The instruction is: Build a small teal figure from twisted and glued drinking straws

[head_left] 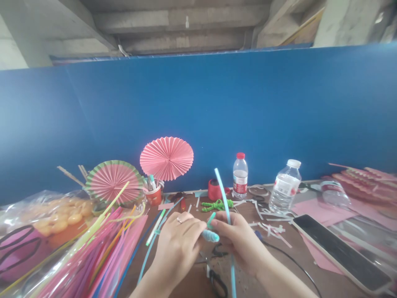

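Observation:
My left hand [181,238] is closed around a short light-blue wound coil [211,236], whose rounded end sticks out toward the right. Close by on the right, my right hand [232,234] pinches a small teal-green end [211,220] between thumb and fingers, touching the coil. A long light-blue strip [222,190] stands nearly upright and passes by my right hand's fingers, running down to the lower edge. Both hands are above the brown table [192,281], almost touching each other.
Colourful strips [102,252] in plastic lie left. Pink paper fans [166,159], a marker cup [153,194], a red mug [215,189] and bottles [240,178] stand behind. Green twisted strips [217,205] and paper scraps lie beyond the hands. Black scissors [217,283] lie below; a phone [341,252] rests right.

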{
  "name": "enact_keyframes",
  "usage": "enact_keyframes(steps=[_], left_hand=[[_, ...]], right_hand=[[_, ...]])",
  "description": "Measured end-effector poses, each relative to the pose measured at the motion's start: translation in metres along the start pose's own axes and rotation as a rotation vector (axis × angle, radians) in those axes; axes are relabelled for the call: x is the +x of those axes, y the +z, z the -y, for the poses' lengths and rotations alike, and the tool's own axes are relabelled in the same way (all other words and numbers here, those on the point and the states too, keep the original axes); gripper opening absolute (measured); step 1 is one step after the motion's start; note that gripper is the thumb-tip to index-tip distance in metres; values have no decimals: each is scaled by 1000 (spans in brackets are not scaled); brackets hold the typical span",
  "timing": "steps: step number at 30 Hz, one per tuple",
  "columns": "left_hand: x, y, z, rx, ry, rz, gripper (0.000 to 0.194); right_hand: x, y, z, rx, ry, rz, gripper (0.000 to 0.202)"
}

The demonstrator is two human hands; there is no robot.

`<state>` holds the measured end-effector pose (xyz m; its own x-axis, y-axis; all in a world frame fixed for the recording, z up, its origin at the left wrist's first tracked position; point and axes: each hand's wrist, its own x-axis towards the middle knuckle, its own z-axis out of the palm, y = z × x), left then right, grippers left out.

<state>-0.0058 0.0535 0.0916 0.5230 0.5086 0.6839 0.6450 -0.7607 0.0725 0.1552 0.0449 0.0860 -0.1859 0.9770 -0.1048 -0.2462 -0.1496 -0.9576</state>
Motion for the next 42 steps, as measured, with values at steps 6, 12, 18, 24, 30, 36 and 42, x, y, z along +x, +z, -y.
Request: enact_keyframes(steps=[6, 12, 18, 24, 30, 36, 42], left_hand=[[4, -4, -6, -359, -371, 104, 15], [3, 6, -6, -1322, -995, 351, 7], [7, 1, -10, -575, -573, 144, 6], [5, -2, -8, -363, -260, 190, 15], [3, 3, -6, -278, -348, 124, 13], [5, 4, -9, -655, -759, 125, 13], [4, 5, -3, -1393, -1109, 333, 13]], right_hand=[[1, -6, 1, -333, -305, -38, 8], [-4, -14, -4, -636, -809, 98, 19], [0, -6, -1, -364, -244, -80, 11], [2, -5, -3, -141, -49, -87, 15], [0, -4, 0, -396, -206, -139, 10], [-5, -6, 1, -679, -579, -84, 20], [-7, -26, -6, -1169, -1210, 93, 29]])
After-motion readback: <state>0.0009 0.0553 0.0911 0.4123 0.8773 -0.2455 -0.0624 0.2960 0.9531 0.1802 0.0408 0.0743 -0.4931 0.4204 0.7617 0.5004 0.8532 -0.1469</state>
